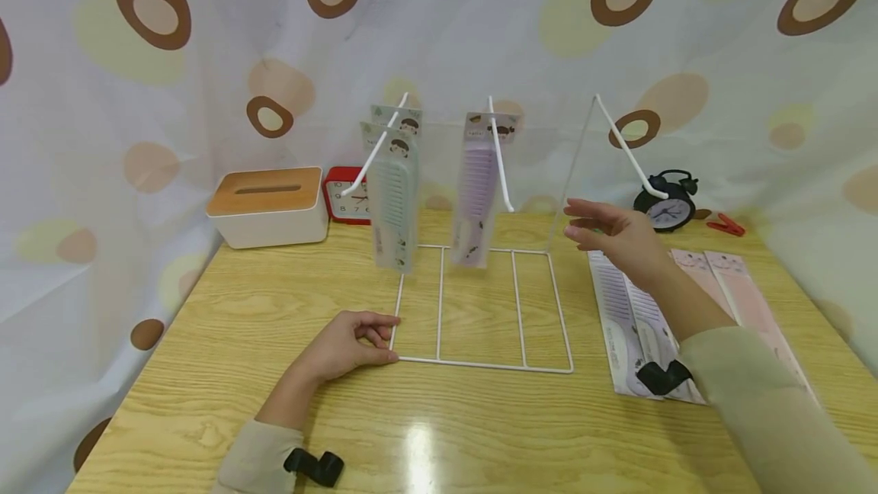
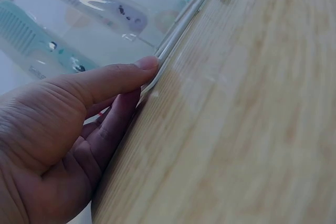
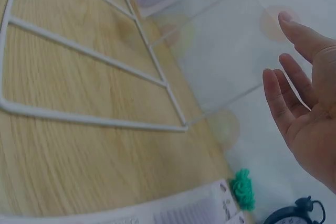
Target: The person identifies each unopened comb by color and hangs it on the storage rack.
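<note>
A white wire display rack (image 1: 480, 364) stands on the table with three hooks at its top. My left hand (image 1: 343, 345) pinches the front left corner of its base between thumb and fingers. Two packaged green combs (image 1: 393, 208) hang from the left hook, one before the other. On the middle hook hangs a packaged purple comb (image 1: 475, 189). My right hand (image 1: 617, 238) is raised beside the right upright, below the right hook (image 1: 620, 139), and holds nothing; its fingers are loosely bent in the right wrist view. Beneath that forearm lie packaged purple combs (image 1: 613, 319), partly hidden.
Pink packages (image 1: 744, 288) lie at the right. Along the back stand a tissue box (image 1: 267, 208) with a wooden lid, a red clock (image 1: 346, 203) and a black alarm clock (image 1: 668, 210). A red clip (image 1: 725, 225) and a green bundle (image 3: 242, 190) lie near the black clock.
</note>
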A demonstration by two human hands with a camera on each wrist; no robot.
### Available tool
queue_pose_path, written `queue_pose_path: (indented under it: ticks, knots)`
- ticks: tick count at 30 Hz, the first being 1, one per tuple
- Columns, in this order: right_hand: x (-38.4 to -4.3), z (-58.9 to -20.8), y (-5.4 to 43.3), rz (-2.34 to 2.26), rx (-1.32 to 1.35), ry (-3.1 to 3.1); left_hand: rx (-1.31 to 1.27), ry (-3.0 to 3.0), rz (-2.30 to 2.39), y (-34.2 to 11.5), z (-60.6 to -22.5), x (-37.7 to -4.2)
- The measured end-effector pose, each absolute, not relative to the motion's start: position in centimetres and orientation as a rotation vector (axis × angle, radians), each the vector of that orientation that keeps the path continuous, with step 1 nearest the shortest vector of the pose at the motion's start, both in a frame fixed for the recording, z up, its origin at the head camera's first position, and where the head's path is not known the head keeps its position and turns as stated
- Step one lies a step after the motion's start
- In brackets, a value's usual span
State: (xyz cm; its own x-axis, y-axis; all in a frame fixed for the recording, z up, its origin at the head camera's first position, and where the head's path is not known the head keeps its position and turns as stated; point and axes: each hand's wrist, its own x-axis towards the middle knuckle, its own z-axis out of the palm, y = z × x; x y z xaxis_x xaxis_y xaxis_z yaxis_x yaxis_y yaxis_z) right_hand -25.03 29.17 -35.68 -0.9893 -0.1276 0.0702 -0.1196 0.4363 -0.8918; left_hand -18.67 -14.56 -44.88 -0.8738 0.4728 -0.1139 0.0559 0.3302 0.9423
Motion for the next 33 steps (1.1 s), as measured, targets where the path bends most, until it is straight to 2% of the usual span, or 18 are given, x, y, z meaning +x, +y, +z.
queue_pose_path:
  ticks: [13,25,33]
  knots:
    - [-26.9,-41.1,35.1,-1.124,-0.203,2.895,0.458,2.223,1.577,-14.6,-44.8,-18.8]
    - [-28.3,-41.8,37.5,-0.675,-0.137,2.893,0.447,2.223,1.571,-14.4,-44.8,-18.6]
    - [-28.8,-42.6,37.2,-0.751,-0.123,2.915,0.455,2.240,1.556,-14.6,-44.9,-18.7]
